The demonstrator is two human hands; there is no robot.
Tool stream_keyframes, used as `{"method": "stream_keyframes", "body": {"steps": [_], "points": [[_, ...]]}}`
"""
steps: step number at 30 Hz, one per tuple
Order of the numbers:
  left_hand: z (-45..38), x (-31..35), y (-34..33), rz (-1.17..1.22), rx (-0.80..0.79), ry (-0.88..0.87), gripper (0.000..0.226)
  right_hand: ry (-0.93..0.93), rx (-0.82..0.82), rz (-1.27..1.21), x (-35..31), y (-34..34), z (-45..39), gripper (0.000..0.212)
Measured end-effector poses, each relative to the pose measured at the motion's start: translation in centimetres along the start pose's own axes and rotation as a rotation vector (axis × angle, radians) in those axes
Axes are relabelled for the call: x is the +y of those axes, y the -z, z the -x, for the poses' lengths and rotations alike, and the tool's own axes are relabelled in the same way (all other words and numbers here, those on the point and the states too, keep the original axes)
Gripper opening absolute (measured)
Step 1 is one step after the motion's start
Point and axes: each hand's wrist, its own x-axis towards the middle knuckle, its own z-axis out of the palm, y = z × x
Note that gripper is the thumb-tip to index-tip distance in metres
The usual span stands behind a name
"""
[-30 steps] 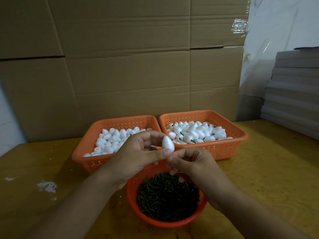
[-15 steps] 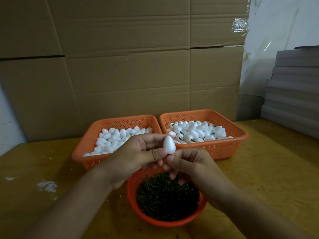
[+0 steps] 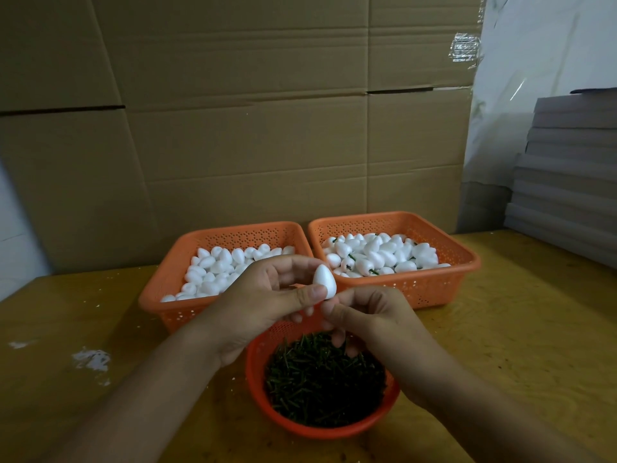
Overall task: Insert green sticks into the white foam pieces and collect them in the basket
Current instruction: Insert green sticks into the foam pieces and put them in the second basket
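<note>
Smooth egg-shaped foam piece (image 3: 323, 282) — pinched in left hand (image 3: 263, 302) fingers, right hand (image 3: 370, 317) fingers curled beneath.

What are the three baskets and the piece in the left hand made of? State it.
Baskets: probably moulded plastic, orange, perforated walls, slight sheen. Piece pinched by the left hand: likely foam, matte white, egg-shaped; no grain visible at this distance.
</note>
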Motion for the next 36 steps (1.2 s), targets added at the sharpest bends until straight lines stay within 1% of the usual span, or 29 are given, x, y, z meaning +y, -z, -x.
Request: {"method": "stream_keyframes", "body": {"steps": [7, 13, 17, 20, 23, 24, 27, 29, 32, 36], "points": [[0.0, -0.3, -0.2, 0.072, -0.023, 0.016, 0.026, -0.009, -0.047, -0.047, 0.2, 0.1, -0.1, 0.023], [0.0, -0.1, 0.0, 0.094, -0.007, 0.012, 0.028, 0.015, -0.006, -0.040, 0.3, 0.1, -0.2, 0.015], [-0.2, 0.0, 0.5, 0.126, 0.002, 0.009, 0.038, -0.007, -0.012, 0.016, 0.4, -0.1, -0.2, 0.018], [-0.4, -0.1, 0.9, 0.184, 0.033, 0.006, 0.042, -0.022, -0.032, 0.122, 0.6, -0.3, -0.2, 0.024], [-0.5, -0.3, 1.1, 0.191, 0.079, 0.035, 0.035, 0.008, -0.010, 0.310, 1.1, -0.5, -0.2, 0.020], [-0.5, -0.2, 1.1, 0.173, 0.096, 0.051, 0.034, 0.037, -0.007, 0.387, 1.3, -0.5, -0.1, 0.019], [-0.7, -0.2, 1.3, 0.044, 0.165, 0.090, 0.042, 0.139, -0.031, 0.598, 1.2, -0.5, 0.4, 0.018], [-1.3, -0.1, 1.5, -0.044, 0.209, 0.102, 0.033, 0.202, -0.071, 0.695, 1.1, -0.6, 0.5, 0.019], [-3.5, 0.3, 1.3, -0.116, 0.227, 0.141, 0.024, 0.236, -0.104, 0.738, 1.0, -0.8, 0.5, 0.017], [-7.4, 0.9, 0.1, -0.143, 0.174, 0.199, 0.029, 0.263, -0.107, 0.749, 1.1, -1.0, 0.6, 0.020]]}}
